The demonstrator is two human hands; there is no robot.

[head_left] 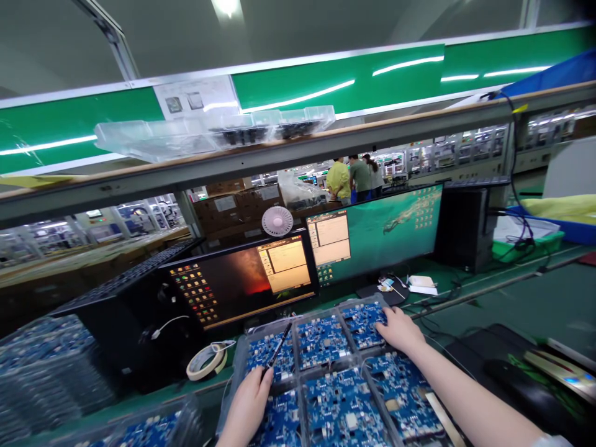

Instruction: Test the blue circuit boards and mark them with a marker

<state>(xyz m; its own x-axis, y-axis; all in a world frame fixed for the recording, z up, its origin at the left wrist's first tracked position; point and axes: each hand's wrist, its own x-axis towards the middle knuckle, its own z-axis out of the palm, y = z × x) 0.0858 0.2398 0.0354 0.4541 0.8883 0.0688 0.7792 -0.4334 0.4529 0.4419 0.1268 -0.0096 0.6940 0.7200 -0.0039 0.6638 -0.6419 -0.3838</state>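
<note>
A clear plastic tray (239, 366) with several compartments lies in front of me, blue circuit boards (323, 338) filling them. My left hand (249, 400) is closed around a slim black pen-like tool (281, 345). It slants up and away over the boards on the tray's left side; its exact kind is unclear. At the far right compartment, my right hand (401, 330) has its fingers curled onto the right edge of a circuit board (362, 324). That board still sits within its compartment, and my fingertips are partly hidden.
Two monitors (377, 236) stand behind the tray, with a small round fan (277, 221) above them. A roll of tape (207, 362) lies left. Stacked trays (51, 385) of boards are far left; a black mouse (524, 388) sits right. Several people stand in the background.
</note>
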